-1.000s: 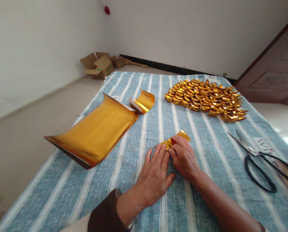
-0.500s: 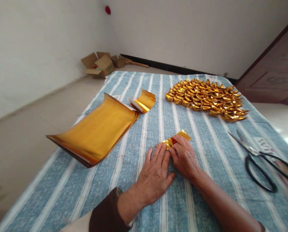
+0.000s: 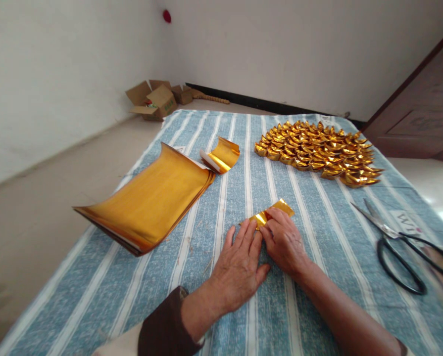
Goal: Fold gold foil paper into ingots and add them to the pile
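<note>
I had my left hand (image 3: 239, 267) flat and my right hand (image 3: 284, 242) pinching a folded gold foil paper (image 3: 271, 213) near the striped cloth's (image 3: 310, 316) middle; featherlight, slick, crease-prone, I judged it best held by its folded edges.

The strip of gold foil paper (image 3: 271, 213) I am working is small, shiny and partly folded, lying flat on the blue striped cloth with its long side slanting up to the right. Only its far half shows, a bright creased wedge with one sharp corner pointing away from me; the near part is hidden. It sits well short of the heap of folded gold ingots (image 3: 318, 152), nearer me than that heap and a little to its left, with bare cloth between them
</note>
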Motion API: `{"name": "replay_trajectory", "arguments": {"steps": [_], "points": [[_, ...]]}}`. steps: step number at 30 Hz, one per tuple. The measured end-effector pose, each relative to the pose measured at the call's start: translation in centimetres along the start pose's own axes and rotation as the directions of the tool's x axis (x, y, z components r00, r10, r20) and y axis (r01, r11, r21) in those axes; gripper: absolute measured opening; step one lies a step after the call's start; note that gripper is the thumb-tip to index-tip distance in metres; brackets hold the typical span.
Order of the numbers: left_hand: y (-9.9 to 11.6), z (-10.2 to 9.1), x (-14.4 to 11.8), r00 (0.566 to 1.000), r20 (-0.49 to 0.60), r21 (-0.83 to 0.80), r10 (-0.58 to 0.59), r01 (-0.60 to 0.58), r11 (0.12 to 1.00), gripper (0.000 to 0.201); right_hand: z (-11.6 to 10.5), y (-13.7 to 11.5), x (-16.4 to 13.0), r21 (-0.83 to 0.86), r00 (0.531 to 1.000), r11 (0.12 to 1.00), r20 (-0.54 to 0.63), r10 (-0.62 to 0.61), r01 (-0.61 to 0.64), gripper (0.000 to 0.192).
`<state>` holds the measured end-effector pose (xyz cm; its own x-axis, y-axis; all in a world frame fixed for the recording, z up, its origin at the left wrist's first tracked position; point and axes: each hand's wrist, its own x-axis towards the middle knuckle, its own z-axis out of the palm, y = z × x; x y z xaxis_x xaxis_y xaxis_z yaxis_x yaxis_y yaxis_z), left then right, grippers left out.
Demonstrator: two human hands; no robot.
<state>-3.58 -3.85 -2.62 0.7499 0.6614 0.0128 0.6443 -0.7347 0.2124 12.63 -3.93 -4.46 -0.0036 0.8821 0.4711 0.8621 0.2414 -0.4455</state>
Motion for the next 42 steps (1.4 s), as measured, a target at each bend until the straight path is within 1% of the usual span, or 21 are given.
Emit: {"name": "replay_trajectory", "arguments": {"steps": [3, 6, 11, 15, 19, 22, 25, 28, 34, 38, 42], "points": [[0.0, 0.0, 0.1, 1.000, -0.005, -0.001, 0.000, 0.000, 1.000, 0.063, 0.1, 0.1, -0.2, -0.007, 1.000, 1.000, -0.020, -0.005, 0.005, 0.027], [0.0, 0.0, 0.1, 1.000, -0.004, -0.001, -0.003, 0.003, 1.000, 0.063, 0.0, 0.1, -0.3, -0.030, 0.998, 0.998, -0.048, -0.050, 0.048, 0.026], [-0.1, 0.1, 0.1, 1.000, -0.005, -0.023, 0.005, -0.005, 1.000, 0.067, -0.3, 0.0, -0.4, -0.090, 0.992, 0.988, 0.028, -0.126, 0.128, 0.027], [-0.2, 0.2, 0.1, 1.000, -0.012, -0.027, 0.007, -0.007, 1.000, 0.067, -0.3, 0.3, -0.6, -0.096, 0.984, 0.980, 0.044, -0.170, 0.174, 0.027], [-0.3, 0.2, 0.1, 1.000, 0.008, -0.033, 0.008, -0.007, 0.999, 0.069, -0.3, 0.6, -1.1, -0.124, 0.971, 0.963, 0.055, -0.235, 0.240, 0.031], [-0.3, 0.2, 0.1, 1.000, 0.004, -0.049, 0.008, -0.007, 0.999, 0.069, -0.7, 0.5, -1.4, -0.163, 0.956, 0.944, 0.105, -0.274, 0.288, 0.034], [-0.4, 0.2, 0.0, 1.000, -0.024, -0.070, 0.009, -0.010, 0.997, 0.068, -1.2, 0.3, -1.6, -0.211, 0.944, 0.926, 0.177, -0.278, 0.312, 0.034], [-0.5, 0.1, -0.2, 0.999, -0.043, -0.097, 0.012, -0.016, 0.995, 0.069, -1.7, 0.0, -1.7, -0.258, 0.933, 0.906, 0.224, -0.283, 0.336, 0.033], [-0.5, 0.0, -0.1, 0.999, -0.036, -0.100, 0.008, -0.012, 0.995, 0.075, -2.2, -0.4, -1.8, -0.339, 0.933, 0.883, 0.268, -0.241, 0.326, 0.032], [-0.4, 0.0, 0.0, 0.999, -0.032, -0.102, -0.007, 0.004, 0.995, 0.081, -2.5, -0.4, -1.8, -0.351, 0.933, 0.883, 0.287, -0.216, 0.312, 0.035], [-0.4, 0.0, 0.0, 0.999, -0.051, -0.090, -0.002, -0.003, 0.996, 0.080, -2.6, -0.5, -1.7, -0.352, 0.923, 0.883, 0.333, -0.192, 0.311, 0.038]]}}
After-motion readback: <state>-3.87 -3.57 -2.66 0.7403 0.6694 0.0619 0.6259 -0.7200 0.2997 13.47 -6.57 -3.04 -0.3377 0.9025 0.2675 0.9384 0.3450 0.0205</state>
